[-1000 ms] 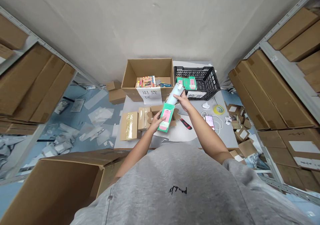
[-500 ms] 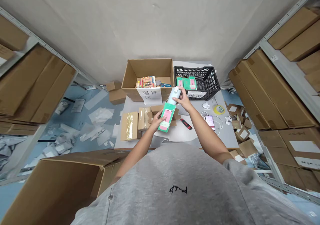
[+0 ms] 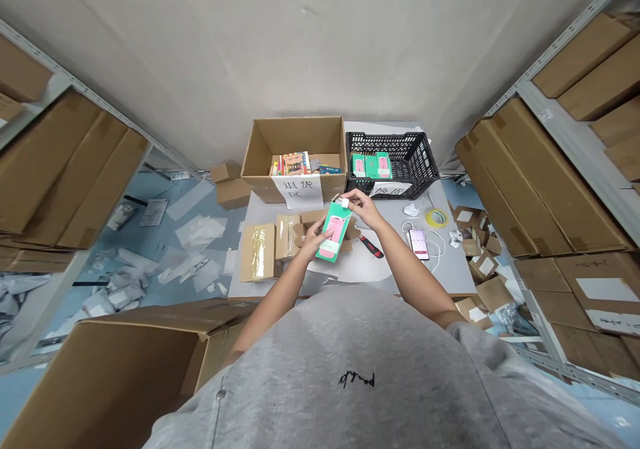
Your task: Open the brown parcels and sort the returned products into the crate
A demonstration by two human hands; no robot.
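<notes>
Packaging in green and pink, a slim box (image 3: 334, 234), is held above the table (image 3: 257, 212), its upper end leaning away from the person and to the right. The left hand (image 3: 315, 238) grasps it from the left side, the thumb lying across the printed front; the other fingers go partly out of sight at the edge. The right hand (image 3: 362, 208) is at the upper end, fingertips on or just beside a small white piece (image 3: 345, 203) that shows there. Whether those fingers pinch the piece or only rest against it, I cannot tell. Whatever lies further inside the box is hidden, as are its back and the left palm.

Beneath the hands, an opened brown carton (image 3: 295, 237) is partly covered by the box and the left hand, so its inside is hard to make out. A red-and-black cutter (image 3: 371, 246) lies right of the box, near the right forearm. Beyond the right hand, a black crate (image 3: 417, 181) contains at least 3 similar green boxes (image 3: 371, 166); their lower parts are screened by its front wall. Writing on the phone (image 3: 419, 244) is too small to read. At lower left, a large carton (image 3: 135, 369) is cut off by the frame.
</notes>
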